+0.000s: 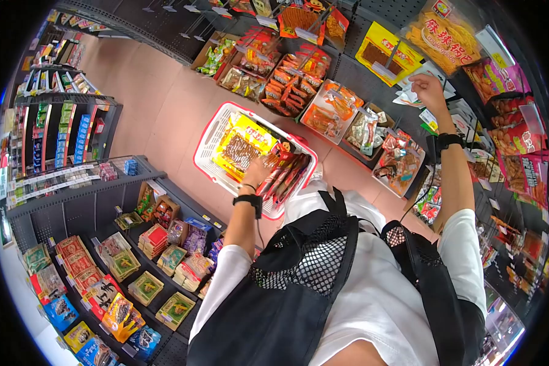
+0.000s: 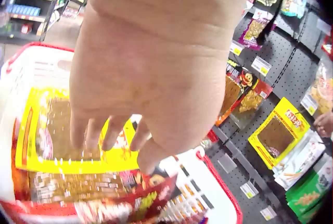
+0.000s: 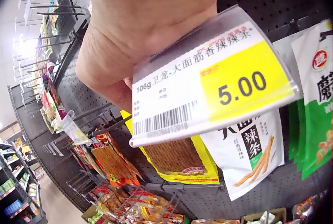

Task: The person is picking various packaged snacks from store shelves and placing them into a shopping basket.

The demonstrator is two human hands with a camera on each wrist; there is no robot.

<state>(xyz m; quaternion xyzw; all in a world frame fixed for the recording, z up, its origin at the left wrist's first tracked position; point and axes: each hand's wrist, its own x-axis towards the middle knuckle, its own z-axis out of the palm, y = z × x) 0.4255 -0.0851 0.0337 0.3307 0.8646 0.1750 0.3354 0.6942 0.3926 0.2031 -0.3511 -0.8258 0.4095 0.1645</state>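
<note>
Over the basket, my left hand hangs with its fingers down and slightly spread, above a yellow packet lying in it. In the left wrist view the fingers of this hand overlap the yellow packet; contact cannot be told. Dark red packets lie beside it. My right hand is raised at the rack, beside a hanging yellow packet and white packets. In the right wrist view a price tag hides much of the right hand, including its fingertips.
Boxes of small snack packets line the low shelf below the rack. Large snack bags hang at the upper right. Another shelf with stacked packets stands at the lower left. Pink floor runs between the shelves.
</note>
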